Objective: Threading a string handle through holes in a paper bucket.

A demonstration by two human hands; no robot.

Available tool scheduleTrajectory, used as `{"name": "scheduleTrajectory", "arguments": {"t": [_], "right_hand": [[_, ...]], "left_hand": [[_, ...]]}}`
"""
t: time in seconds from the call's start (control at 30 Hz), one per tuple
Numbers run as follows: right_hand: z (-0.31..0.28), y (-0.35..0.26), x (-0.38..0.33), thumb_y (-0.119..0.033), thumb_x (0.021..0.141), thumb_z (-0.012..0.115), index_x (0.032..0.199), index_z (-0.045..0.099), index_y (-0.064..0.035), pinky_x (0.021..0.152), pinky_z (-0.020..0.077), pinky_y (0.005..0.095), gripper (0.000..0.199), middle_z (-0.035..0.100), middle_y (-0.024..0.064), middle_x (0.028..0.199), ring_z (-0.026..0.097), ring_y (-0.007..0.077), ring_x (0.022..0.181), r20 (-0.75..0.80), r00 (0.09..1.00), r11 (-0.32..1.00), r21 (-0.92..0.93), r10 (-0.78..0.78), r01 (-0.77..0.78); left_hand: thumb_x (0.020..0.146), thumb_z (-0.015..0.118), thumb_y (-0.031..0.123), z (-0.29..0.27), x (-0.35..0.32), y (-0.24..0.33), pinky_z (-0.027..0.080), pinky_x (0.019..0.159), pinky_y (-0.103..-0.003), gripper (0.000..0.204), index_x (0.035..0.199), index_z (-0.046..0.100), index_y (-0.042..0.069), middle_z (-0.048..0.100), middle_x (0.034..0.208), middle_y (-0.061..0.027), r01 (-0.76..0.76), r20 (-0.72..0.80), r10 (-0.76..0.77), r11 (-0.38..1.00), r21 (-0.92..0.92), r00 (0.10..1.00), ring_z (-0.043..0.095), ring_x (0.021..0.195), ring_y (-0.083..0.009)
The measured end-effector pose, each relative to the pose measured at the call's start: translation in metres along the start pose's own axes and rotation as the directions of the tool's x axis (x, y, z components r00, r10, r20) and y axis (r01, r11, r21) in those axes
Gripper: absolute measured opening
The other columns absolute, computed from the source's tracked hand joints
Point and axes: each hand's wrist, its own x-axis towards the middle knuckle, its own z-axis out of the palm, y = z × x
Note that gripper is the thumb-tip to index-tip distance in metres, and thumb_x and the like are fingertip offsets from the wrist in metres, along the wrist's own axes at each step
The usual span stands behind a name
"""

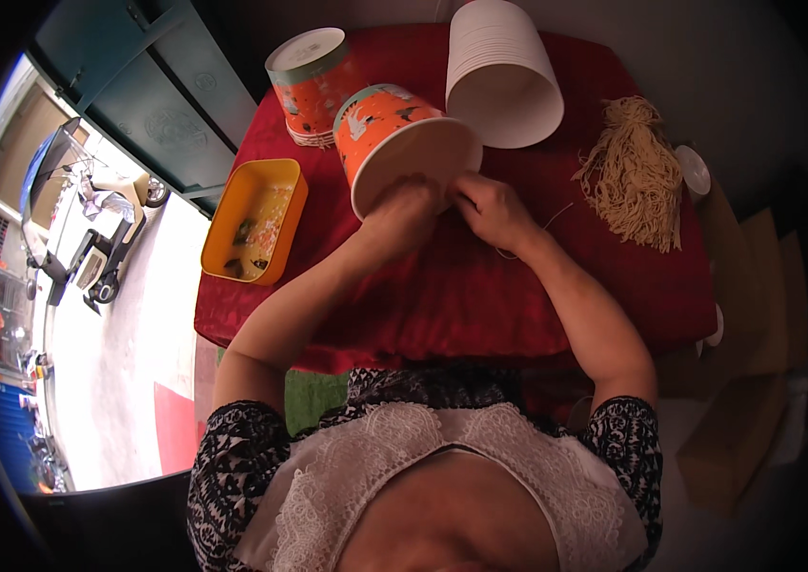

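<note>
An orange paper bucket with a green band and bird pictures lies tilted on the table, its pale mouth toward me. My left hand is closed at the lower rim, its fingers partly inside the mouth and partly hidden. Right beside it, my right hand pinches at the rim's right side. A thin cord trails from under my right hand and wrist; its end between the fingers is too small to make out. Behind on the left, a matching bucket stack stands upside down, with cord around its rims.
A red cloth covers the table. To the left sits a yellow tray with small bits in it. Nested white paper buckets lie at the back; a bundle of beige cords is at right. Cardboard boxes stand beside the table.
</note>
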Motion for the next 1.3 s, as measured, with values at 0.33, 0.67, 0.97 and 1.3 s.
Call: {"name": "scheduleTrajectory", "arguments": {"t": [0.33,0.67,0.97,1.3], "right_hand": [[-0.004,-0.017,-0.003,0.001,0.08,0.06,0.088,0.058,-0.0002,0.07,0.0527,0.0392,0.008,0.061,0.0123,0.1,0.064,0.0321,0.085,0.081,0.995,0.998,-0.006,-0.065,0.065],[-0.005,-0.02,-0.004,0.001,0.077,0.061,0.081,0.058,0.0025,0.069,0.0535,0.0385,0.005,0.058,0.0119,0.112,0.065,0.0316,0.085,0.19,0.975,0.99,-0.065,-0.114,0.128],[0.005,-0.023,-0.003,0.002,0.081,0.062,0.085,0.054,0.0014,0.063,0.0534,0.0394,0.009,0.059,0.0136,0.105,0.065,0.0334,0.078,0.077,0.986,0.984,-0.081,-0.15,0.157],[0.011,-0.023,-0.004,0.006,0.079,0.062,0.084,0.053,0.0028,0.062,0.0526,0.0405,0.011,0.057,0.0155,0.105,0.064,0.0356,0.08,0.067,0.988,0.979,-0.14,-0.141,0.149]], "left_hand": [[0.082,0.055,0.01,0.01,-0.01,-0.018,0.051,0.071,-0.044,0.018,0.082,0.066,-0.004,0.065,0.082,-0.0258,0.169,-0.087,-0.214,0.916,-0.364,0.973,0.065,0.077,-0.0389],[0.084,0.055,0.014,0.016,-0.012,-0.025,0.051,0.07,-0.042,0.02,0.085,0.064,-0.003,0.065,0.079,-0.024,0.164,-0.196,-0.293,0.854,-0.494,0.936,0.065,0.075,-0.0375],[0.089,0.053,0.015,0.021,-0.002,-0.02,0.051,0.067,-0.046,0.024,0.084,0.058,-0.007,0.064,0.078,-0.0274,0.343,-0.18,-0.461,0.823,-0.453,0.869,0.065,0.075,-0.0409],[0.09,0.052,0.014,0.028,0.007,-0.025,0.05,0.062,-0.044,0.02,0.086,0.059,-0.005,0.063,0.07,-0.0233,0.43,-0.215,-0.497,0.854,-0.294,0.841,0.066,0.067,-0.0362]]}}
